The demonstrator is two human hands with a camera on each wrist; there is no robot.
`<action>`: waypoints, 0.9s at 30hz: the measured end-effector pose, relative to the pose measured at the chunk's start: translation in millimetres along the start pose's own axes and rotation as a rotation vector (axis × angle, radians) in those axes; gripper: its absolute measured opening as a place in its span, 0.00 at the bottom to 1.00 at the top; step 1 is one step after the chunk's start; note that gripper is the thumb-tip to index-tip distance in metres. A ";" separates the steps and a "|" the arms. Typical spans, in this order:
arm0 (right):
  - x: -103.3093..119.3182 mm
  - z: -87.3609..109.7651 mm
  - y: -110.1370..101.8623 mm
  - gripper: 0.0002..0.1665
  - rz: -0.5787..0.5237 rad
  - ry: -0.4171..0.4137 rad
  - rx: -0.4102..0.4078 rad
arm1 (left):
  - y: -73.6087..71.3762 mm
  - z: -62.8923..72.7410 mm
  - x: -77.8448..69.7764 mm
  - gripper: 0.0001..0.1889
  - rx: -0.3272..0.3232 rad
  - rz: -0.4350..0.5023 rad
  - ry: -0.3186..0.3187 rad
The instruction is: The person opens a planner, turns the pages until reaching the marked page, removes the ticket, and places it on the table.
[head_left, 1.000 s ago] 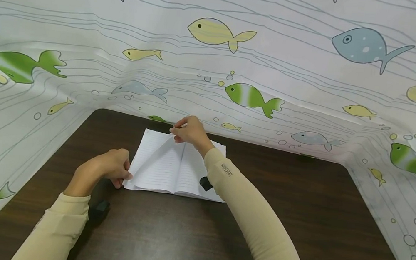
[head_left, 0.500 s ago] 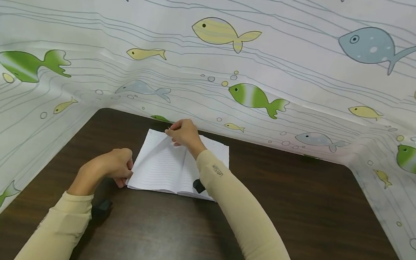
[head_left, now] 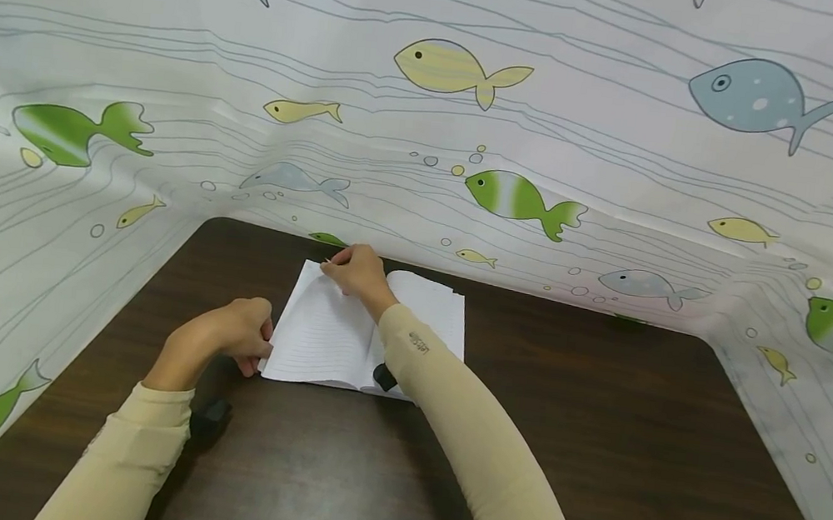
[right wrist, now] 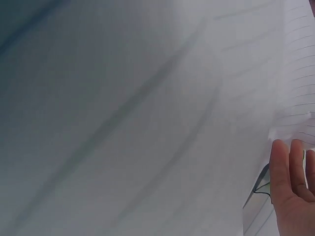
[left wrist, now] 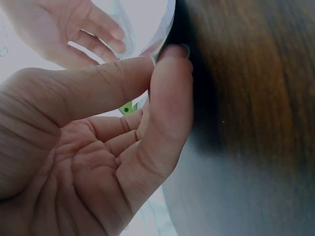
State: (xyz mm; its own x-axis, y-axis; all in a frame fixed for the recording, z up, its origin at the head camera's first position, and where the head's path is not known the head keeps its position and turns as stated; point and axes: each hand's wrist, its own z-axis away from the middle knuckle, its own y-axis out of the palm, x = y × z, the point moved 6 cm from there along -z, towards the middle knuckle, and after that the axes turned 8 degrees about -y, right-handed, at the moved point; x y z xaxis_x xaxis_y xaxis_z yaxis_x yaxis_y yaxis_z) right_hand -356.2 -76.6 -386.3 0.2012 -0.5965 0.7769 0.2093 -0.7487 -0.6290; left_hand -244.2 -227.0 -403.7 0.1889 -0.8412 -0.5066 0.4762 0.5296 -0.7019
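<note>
An open notebook (head_left: 427, 311) with white lined pages lies near the back of the dark table. At its lower left corner my left hand (head_left: 240, 331) pinches the paper edge between thumb and index finger, which shows close up in the left wrist view. My right hand (head_left: 359, 271) pinches the upper edge of a page (head_left: 326, 335) over the left half. That page bows slightly and hides part of the sheet beneath. In the right wrist view, pale paper (right wrist: 147, 118) fills most of the frame, and fingers (right wrist: 281, 167) reach its edge at lower right.
A white sheet printed with fish (head_left: 443, 66) walls in the back and sides of the brown wooden table (head_left: 594, 445). Black wrist cameras show under both forearms, the right one (head_left: 384, 377) over the notebook's lower edge.
My right hand has moved left and slightly down with the page's upper edge, uncovering more of the notebook's right side. My left hand stays at the lower left corner. The head view has shifted slightly.
</note>
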 end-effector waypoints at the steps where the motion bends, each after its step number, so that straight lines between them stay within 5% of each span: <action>1: -0.1 -0.3 1.0 0.14 0.002 0.003 0.000 | -0.1 -0.1 -0.5 0.08 -0.001 -0.005 0.000; 12: -4.5 -3.4 14.8 0.16 0.032 0.027 0.012 | 0.1 -1.0 -0.2 0.08 0.000 -0.012 0.000; 18: -3.3 -1.5 20.6 0.21 0.072 -0.016 0.137 | 0.7 -0.6 0.9 0.07 0.003 -0.013 0.000; 27: 8.1 2.5 35.6 0.33 0.481 -0.265 0.391 | 0.0 -0.9 0.4 0.07 0.005 -0.018 0.002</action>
State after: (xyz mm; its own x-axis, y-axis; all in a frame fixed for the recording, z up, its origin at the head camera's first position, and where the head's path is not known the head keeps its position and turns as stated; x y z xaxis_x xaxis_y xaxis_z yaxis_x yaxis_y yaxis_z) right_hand -344.7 -107.3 -402.5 0.5766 -0.7087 0.4066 0.3587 -0.2276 -0.9053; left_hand -244.9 -227.2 -404.3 0.1783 -0.8501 -0.4955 0.4837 0.5142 -0.7082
